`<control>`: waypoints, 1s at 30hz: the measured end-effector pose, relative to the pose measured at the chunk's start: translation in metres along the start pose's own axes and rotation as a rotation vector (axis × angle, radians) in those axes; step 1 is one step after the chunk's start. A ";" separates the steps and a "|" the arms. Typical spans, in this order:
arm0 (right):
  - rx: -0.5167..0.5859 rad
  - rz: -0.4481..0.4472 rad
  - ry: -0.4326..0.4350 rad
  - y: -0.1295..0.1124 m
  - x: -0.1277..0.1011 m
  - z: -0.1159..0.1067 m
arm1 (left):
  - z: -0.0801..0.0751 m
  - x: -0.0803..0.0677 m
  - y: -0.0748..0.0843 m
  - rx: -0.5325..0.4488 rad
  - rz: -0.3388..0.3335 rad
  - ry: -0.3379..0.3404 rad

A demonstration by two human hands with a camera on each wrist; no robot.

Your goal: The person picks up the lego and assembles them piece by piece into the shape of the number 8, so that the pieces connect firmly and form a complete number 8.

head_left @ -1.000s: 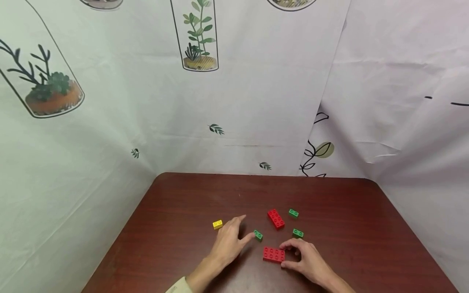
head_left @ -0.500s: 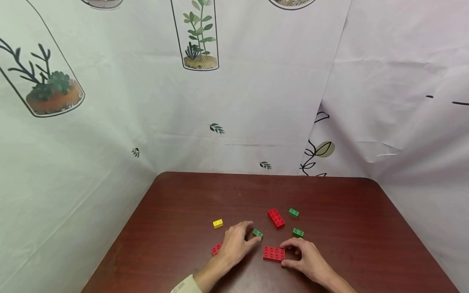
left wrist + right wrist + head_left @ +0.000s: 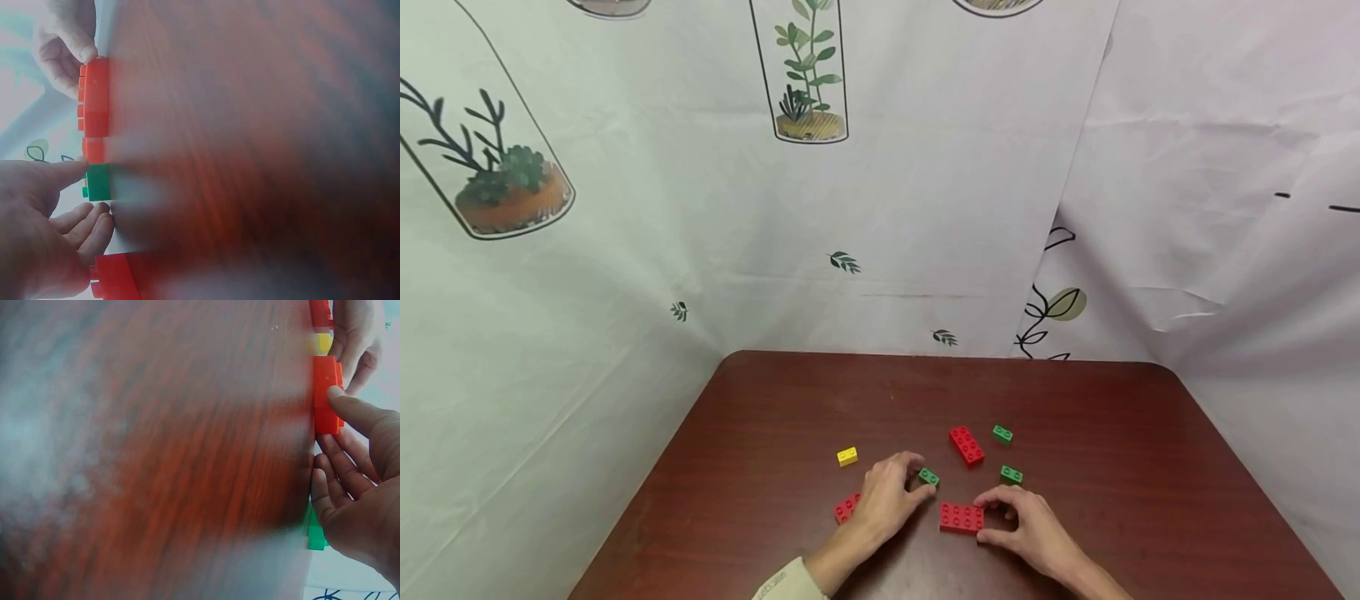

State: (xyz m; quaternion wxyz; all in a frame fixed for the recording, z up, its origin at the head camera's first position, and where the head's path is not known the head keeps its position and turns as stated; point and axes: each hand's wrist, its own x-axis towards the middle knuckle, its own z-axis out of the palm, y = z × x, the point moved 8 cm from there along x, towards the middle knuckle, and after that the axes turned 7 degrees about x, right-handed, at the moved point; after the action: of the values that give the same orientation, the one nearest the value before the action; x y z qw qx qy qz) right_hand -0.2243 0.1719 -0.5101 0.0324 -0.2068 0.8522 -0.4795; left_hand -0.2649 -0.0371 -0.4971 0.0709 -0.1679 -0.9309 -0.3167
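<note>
Toy building bricks lie on the dark wooden table (image 3: 760, 433). In the head view my left hand (image 3: 883, 497) has thumb and index finger about a small green brick (image 3: 928, 476); in the left wrist view the green brick (image 3: 99, 182) sits between thumb and fingers. My right hand (image 3: 1026, 529) grips the right end of a red eight-stud brick (image 3: 961, 517), thumb on the near side, index finger on the far side. The right wrist view shows its thumb on the red brick (image 3: 325, 400). Another red brick (image 3: 846, 507) is partly hidden behind my left hand.
Beyond the hands lie a third red brick (image 3: 966, 446) and two more green bricks, one farther (image 3: 1002, 434) and one nearer (image 3: 1011, 474). A yellow brick (image 3: 847, 456) lies to the left. A white plant-printed cloth (image 3: 910, 208) hangs behind the table.
My left hand has moved right and closed in about the green brick, uncovering part of the left red brick. My right hand stays at the red brick.
</note>
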 end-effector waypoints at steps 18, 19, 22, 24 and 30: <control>0.001 -0.026 0.010 0.000 -0.001 0.000 | 0.002 -0.001 0.007 0.133 0.006 0.042; 0.001 -0.023 0.011 0.000 -0.001 0.000 | 0.002 -0.001 0.007 0.137 0.006 0.044; -0.001 -0.016 0.009 0.001 0.000 0.001 | 0.002 -0.001 0.006 0.152 -0.001 0.047; 0.001 -0.011 0.006 0.001 0.000 0.001 | 0.002 -0.001 0.007 0.163 -0.007 0.046; 0.008 -0.014 -0.001 -0.001 -0.001 0.001 | 0.002 -0.001 0.008 0.195 -0.019 0.038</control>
State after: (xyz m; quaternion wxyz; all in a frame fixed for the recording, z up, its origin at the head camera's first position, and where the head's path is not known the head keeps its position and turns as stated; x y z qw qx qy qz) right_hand -0.2228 0.1717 -0.5101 0.0302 -0.2127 0.8487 -0.4832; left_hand -0.2613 -0.0296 -0.4946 0.1016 -0.1450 -0.9573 -0.2285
